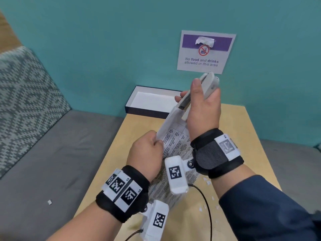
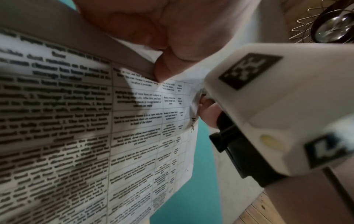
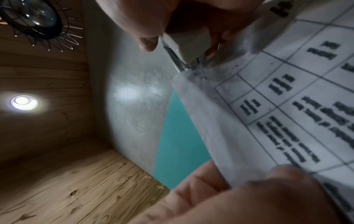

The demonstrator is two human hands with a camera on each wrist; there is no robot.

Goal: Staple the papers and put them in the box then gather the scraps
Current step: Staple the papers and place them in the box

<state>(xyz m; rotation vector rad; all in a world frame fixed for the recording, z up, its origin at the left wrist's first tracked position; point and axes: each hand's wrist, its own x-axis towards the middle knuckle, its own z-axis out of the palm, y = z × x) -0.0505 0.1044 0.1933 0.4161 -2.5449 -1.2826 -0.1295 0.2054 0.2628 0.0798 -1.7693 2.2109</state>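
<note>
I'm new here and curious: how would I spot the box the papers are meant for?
Find the teal wall with the no-food sign. Just below it, at the far edge of the wooden table, lies the box: shallow, open, dark outside and white inside, the only container there.

White printed paper sheets [image 1: 175,141] carry black text in a ruled grid. The slim plastic stapler [image 1: 199,94] is off-white. The shallow cardboard box [image 1: 149,101], at twelve o'clock on the light tan wooden table [image 1: 251,136], is white inside, dark navy outside. Small torn paper scraps [image 1: 211,199] are white.
</note>
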